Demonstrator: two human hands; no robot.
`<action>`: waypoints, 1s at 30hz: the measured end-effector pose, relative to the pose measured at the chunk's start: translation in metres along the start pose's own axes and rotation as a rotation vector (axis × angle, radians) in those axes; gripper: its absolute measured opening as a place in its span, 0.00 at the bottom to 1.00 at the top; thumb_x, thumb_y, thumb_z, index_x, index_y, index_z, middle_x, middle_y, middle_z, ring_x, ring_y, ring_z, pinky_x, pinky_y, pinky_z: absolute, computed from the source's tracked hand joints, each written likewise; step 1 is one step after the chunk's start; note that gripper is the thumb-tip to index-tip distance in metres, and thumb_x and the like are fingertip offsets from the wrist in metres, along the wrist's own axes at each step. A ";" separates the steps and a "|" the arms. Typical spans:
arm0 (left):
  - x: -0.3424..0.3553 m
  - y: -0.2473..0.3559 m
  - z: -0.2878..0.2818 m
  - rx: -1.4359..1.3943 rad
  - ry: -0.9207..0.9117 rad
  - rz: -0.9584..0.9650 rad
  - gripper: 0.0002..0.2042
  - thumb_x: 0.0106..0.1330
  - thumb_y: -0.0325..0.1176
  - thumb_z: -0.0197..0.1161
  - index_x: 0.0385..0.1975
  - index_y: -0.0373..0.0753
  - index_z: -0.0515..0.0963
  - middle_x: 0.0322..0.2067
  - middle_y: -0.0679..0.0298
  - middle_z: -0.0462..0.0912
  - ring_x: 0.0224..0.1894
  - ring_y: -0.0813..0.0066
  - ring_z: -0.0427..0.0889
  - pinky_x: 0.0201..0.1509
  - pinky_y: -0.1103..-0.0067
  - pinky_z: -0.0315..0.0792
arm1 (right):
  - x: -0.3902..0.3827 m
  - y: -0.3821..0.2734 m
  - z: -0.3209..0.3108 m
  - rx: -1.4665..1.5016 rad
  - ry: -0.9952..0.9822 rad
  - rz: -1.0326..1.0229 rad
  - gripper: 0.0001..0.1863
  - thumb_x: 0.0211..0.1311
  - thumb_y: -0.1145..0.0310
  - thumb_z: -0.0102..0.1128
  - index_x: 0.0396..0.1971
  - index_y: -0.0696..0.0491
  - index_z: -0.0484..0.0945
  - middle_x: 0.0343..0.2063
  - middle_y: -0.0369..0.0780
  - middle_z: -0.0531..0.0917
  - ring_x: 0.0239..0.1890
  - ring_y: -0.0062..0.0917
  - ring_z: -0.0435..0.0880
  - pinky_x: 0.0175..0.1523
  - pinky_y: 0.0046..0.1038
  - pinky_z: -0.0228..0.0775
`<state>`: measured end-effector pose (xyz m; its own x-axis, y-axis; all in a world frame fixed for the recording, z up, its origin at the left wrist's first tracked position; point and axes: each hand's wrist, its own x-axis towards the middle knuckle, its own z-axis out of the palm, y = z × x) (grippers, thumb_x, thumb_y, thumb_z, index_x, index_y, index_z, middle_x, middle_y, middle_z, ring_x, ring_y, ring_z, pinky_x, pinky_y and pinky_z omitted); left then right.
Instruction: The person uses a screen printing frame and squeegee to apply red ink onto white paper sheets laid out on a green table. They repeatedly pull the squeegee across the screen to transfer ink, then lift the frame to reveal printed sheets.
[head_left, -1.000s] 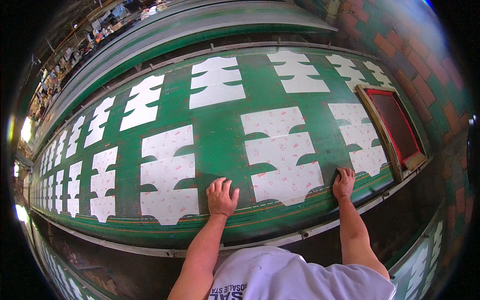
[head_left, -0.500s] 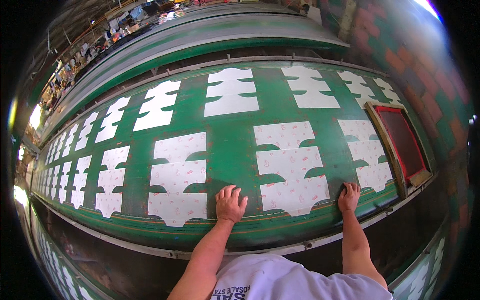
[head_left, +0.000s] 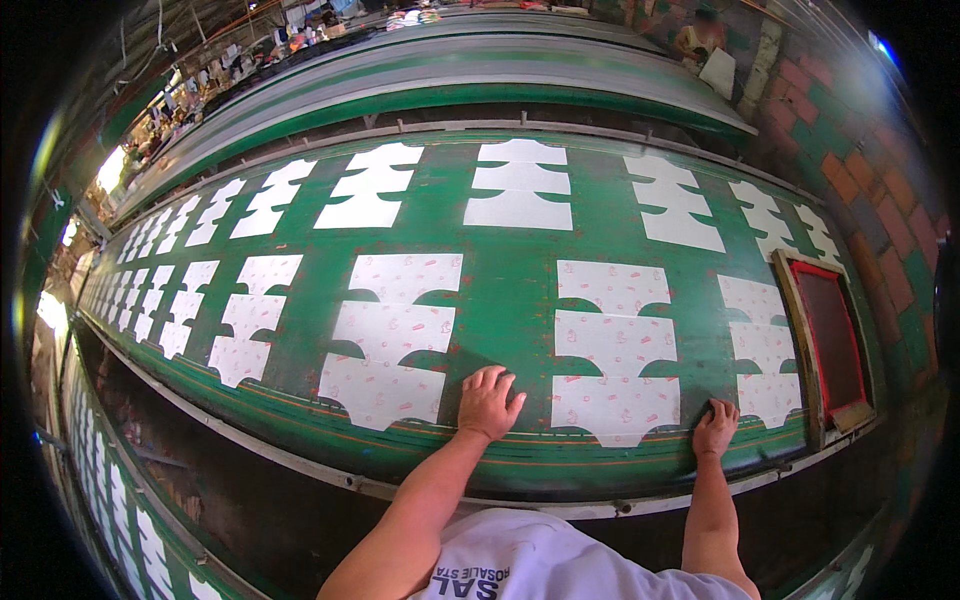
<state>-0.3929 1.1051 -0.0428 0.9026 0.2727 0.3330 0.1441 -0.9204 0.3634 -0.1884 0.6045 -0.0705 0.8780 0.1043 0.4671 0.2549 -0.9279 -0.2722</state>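
Observation:
My left hand (head_left: 488, 402) rests on the green printing table (head_left: 510, 330), fingers bent and apart, holding nothing, between two columns of white fabric cut pieces printed with small red motifs, one (head_left: 385, 385) on its left and another (head_left: 612, 400) on its right. My right hand (head_left: 714, 430) rests farther right near the front edge, fingers slightly curled on the table and nothing visible in them, beside more printed pieces (head_left: 765, 390). A wooden-framed screen (head_left: 832, 340) with red border stands at the table's right end. Plain white pieces (head_left: 515, 200) lie in the back row.
Long parallel tables (head_left: 450, 70) run behind, and another with white pieces (head_left: 130, 500) is at lower left. A rail (head_left: 580, 510) runs along my table's front edge. A person (head_left: 700, 40) is at the back right near a brick wall (head_left: 870, 200). Piled goods line the far left.
My view has shifted, so the table, screen and both hands appear further right and slightly lower, and the person at the back right has come into view. My hands still rest on the table.

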 end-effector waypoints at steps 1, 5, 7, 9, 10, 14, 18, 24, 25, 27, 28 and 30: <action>0.000 0.000 0.000 0.011 0.002 -0.002 0.23 0.73 0.50 0.72 0.60 0.43 0.85 0.65 0.57 0.80 0.71 0.53 0.75 0.75 0.53 0.68 | 0.000 0.000 0.000 -0.004 -0.029 0.037 0.18 0.62 0.79 0.67 0.52 0.51 0.85 0.56 0.43 0.83 0.64 0.48 0.78 0.69 0.53 0.73; -0.001 -0.003 0.003 -0.016 0.010 0.010 0.22 0.73 0.46 0.72 0.61 0.43 0.83 0.65 0.56 0.79 0.70 0.51 0.75 0.74 0.52 0.67 | -0.001 0.001 0.000 -0.018 0.001 -0.010 0.18 0.62 0.78 0.66 0.53 0.51 0.85 0.55 0.43 0.83 0.64 0.49 0.78 0.69 0.53 0.73; -0.001 -0.003 0.003 -0.018 0.013 0.008 0.21 0.72 0.45 0.72 0.61 0.43 0.83 0.65 0.56 0.79 0.70 0.51 0.75 0.74 0.52 0.67 | -0.001 0.001 -0.001 -0.017 -0.017 0.019 0.18 0.62 0.78 0.66 0.53 0.51 0.85 0.55 0.43 0.83 0.63 0.49 0.78 0.68 0.53 0.73; 0.000 -0.003 0.004 -0.017 0.014 0.011 0.21 0.72 0.45 0.72 0.60 0.43 0.83 0.65 0.56 0.79 0.70 0.51 0.75 0.74 0.52 0.68 | 0.000 -0.001 -0.002 -0.030 -0.009 0.005 0.18 0.63 0.78 0.66 0.53 0.51 0.85 0.54 0.43 0.83 0.63 0.49 0.78 0.68 0.53 0.72; 0.000 -0.003 0.004 -0.003 -0.011 -0.006 0.21 0.72 0.45 0.72 0.60 0.44 0.83 0.65 0.56 0.79 0.70 0.51 0.75 0.74 0.52 0.68 | 0.001 -0.002 -0.002 -0.032 -0.050 0.058 0.18 0.63 0.78 0.65 0.53 0.51 0.85 0.54 0.44 0.83 0.62 0.49 0.78 0.69 0.52 0.72; 0.000 -0.001 0.004 -0.004 0.013 -0.003 0.21 0.72 0.45 0.72 0.60 0.43 0.83 0.65 0.57 0.80 0.70 0.51 0.75 0.73 0.52 0.68 | 0.000 -0.003 -0.004 -0.027 -0.008 0.018 0.18 0.63 0.78 0.65 0.53 0.51 0.85 0.54 0.44 0.83 0.62 0.49 0.78 0.68 0.52 0.73; 0.000 -0.002 0.004 -0.010 0.018 0.000 0.21 0.71 0.45 0.72 0.60 0.43 0.84 0.65 0.57 0.80 0.70 0.51 0.75 0.73 0.52 0.68 | 0.000 -0.002 -0.002 -0.015 -0.005 0.010 0.17 0.63 0.77 0.66 0.52 0.51 0.86 0.53 0.44 0.83 0.62 0.49 0.79 0.68 0.53 0.73; 0.001 -0.002 0.005 -0.019 0.053 0.009 0.20 0.71 0.44 0.73 0.59 0.43 0.84 0.64 0.57 0.81 0.70 0.51 0.76 0.73 0.52 0.69 | 0.002 0.000 -0.001 -0.023 -0.013 0.007 0.17 0.63 0.77 0.66 0.52 0.51 0.86 0.54 0.43 0.84 0.62 0.48 0.79 0.69 0.52 0.73; 0.001 -0.001 0.005 -0.010 0.049 0.001 0.20 0.71 0.44 0.72 0.58 0.43 0.84 0.63 0.57 0.81 0.69 0.51 0.77 0.73 0.52 0.69 | 0.002 0.000 -0.002 -0.023 -0.043 0.043 0.17 0.63 0.77 0.66 0.52 0.51 0.86 0.54 0.43 0.84 0.63 0.48 0.79 0.69 0.51 0.73; 0.001 -0.001 0.004 -0.008 0.059 0.003 0.20 0.70 0.43 0.73 0.58 0.43 0.85 0.63 0.57 0.82 0.69 0.51 0.77 0.73 0.52 0.69 | 0.002 -0.001 -0.003 -0.019 -0.036 0.013 0.18 0.63 0.77 0.67 0.53 0.51 0.86 0.55 0.43 0.84 0.63 0.48 0.79 0.69 0.51 0.73; 0.001 -0.001 0.004 -0.007 0.059 0.002 0.21 0.69 0.43 0.74 0.58 0.43 0.85 0.63 0.58 0.82 0.69 0.51 0.77 0.73 0.52 0.69 | 0.003 -0.001 -0.003 -0.025 -0.065 0.054 0.18 0.62 0.77 0.67 0.53 0.51 0.86 0.55 0.43 0.84 0.63 0.48 0.79 0.70 0.51 0.73; 0.001 0.000 0.004 0.004 0.052 0.003 0.21 0.68 0.42 0.74 0.58 0.43 0.85 0.63 0.58 0.82 0.69 0.51 0.77 0.73 0.52 0.70 | 0.003 0.001 -0.002 -0.007 -0.016 -0.013 0.19 0.61 0.77 0.67 0.53 0.51 0.86 0.55 0.43 0.85 0.62 0.48 0.80 0.69 0.51 0.73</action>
<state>-0.3904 1.1044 -0.0464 0.8806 0.2843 0.3791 0.1433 -0.9224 0.3587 -0.1865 0.6037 -0.0681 0.8812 0.1217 0.4569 0.2631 -0.9291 -0.2600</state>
